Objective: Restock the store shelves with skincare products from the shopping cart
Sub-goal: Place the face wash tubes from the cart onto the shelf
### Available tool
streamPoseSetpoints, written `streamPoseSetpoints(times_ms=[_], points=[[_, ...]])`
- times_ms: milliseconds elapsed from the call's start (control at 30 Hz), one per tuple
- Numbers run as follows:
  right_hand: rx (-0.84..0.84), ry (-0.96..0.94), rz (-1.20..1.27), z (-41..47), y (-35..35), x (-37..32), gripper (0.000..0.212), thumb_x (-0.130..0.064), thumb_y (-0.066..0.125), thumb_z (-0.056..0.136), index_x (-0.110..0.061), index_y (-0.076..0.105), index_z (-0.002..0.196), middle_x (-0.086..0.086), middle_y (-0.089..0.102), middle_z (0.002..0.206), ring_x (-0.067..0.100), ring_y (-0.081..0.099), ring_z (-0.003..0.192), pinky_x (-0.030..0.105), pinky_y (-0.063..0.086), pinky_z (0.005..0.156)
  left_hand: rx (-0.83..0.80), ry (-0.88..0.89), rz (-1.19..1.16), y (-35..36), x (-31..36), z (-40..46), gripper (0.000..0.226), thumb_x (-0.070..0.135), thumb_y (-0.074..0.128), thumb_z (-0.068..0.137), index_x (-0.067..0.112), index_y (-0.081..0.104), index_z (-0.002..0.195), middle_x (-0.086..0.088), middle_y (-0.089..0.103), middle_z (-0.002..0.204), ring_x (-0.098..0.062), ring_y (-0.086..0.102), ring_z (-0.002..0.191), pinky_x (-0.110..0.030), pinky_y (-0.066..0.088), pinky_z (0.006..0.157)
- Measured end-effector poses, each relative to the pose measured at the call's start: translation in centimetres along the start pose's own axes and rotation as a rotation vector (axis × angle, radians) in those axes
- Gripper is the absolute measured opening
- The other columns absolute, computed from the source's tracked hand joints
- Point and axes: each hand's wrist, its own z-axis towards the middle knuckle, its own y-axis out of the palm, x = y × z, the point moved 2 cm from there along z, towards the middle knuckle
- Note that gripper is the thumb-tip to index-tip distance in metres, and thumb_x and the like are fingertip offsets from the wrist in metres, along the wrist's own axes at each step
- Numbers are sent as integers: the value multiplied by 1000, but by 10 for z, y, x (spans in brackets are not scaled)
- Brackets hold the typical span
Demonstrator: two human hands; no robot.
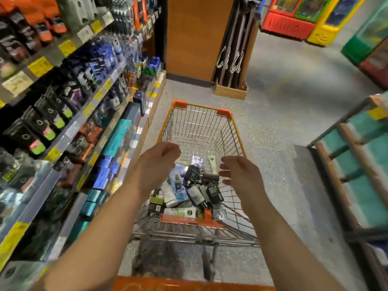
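A wire shopping cart with orange trim stands in the aisle ahead of me. A heap of skincare tubes, bottles and boxes lies in its near end. My left hand hovers above the cart's left side, fingers loosely curled, holding nothing. My right hand hovers above the right side with fingers spread and slightly bent, also holding nothing. Neither hand touches the products. The store shelves run along my left, packed with boxed and carded products behind yellow price tags.
A wooden panel and a crate of dark poles stand past the cart. Coloured freezer cabinets line the far right. A rack with teal packs stands close on my right. The cart's orange handle is at the bottom edge.
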Motion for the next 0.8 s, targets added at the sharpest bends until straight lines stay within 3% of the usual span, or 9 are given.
streamPoseSetpoints(times_ms=[100,200,300,433,567,667,733,800], points=[[39,41,-11,21,2,16,14,-27,63,98,-21,75,94,1,76,85,18,74,84,50,60,85,-18,-30,-10,13,-4,21,22,42,57,100,39,67,119,15,70,114,-6,69,96,-41,57,93],[64,70,-39,50,6,39,17,-30,62,97,-23,75,88,2,75,84,26,74,87,55,58,87,-30,-88,28,30,-12,48,16,39,57,102,40,67,115,13,69,115,-8,69,97,-39,57,93],[46,94,-98,85,18,72,17,-34,59,96,-28,74,89,-6,75,85,20,72,87,46,60,83,-44,-135,54,48,-28,71,8,42,59,100,44,65,104,15,71,110,-9,69,99,-39,57,92],[18,162,-150,136,40,120,19,-37,56,95,-27,71,92,-6,72,83,18,66,79,34,51,67,-17,-272,10,72,-52,104,19,33,55,104,29,68,117,9,70,116,-10,68,90,-28,49,69],[-11,215,-170,189,67,164,13,-32,56,102,-29,68,100,-10,68,94,11,64,84,27,45,64,33,-438,-45,97,-87,149,15,26,54,104,27,68,110,2,71,117,-18,69,89,-37,57,76],[-11,266,-164,225,86,201,15,-30,57,103,-36,60,89,-14,63,88,10,62,77,28,50,63,41,-517,-68,118,-116,183,19,30,52,106,24,66,118,0,70,119,-20,69,90,-33,54,72],[-10,285,-206,248,97,225,12,-30,57,103,-33,58,92,-18,58,84,3,56,73,23,42,57,36,-564,-73,131,-132,203,22,32,52,106,22,64,121,1,68,118,-19,68,91,-35,57,74],[-11,275,-255,268,106,247,6,-28,56,103,-31,58,98,-20,56,83,-2,53,74,17,37,56,31,-607,-88,142,-149,219,19,33,51,106,23,63,118,3,67,114,-18,66,87,-42,59,85]])
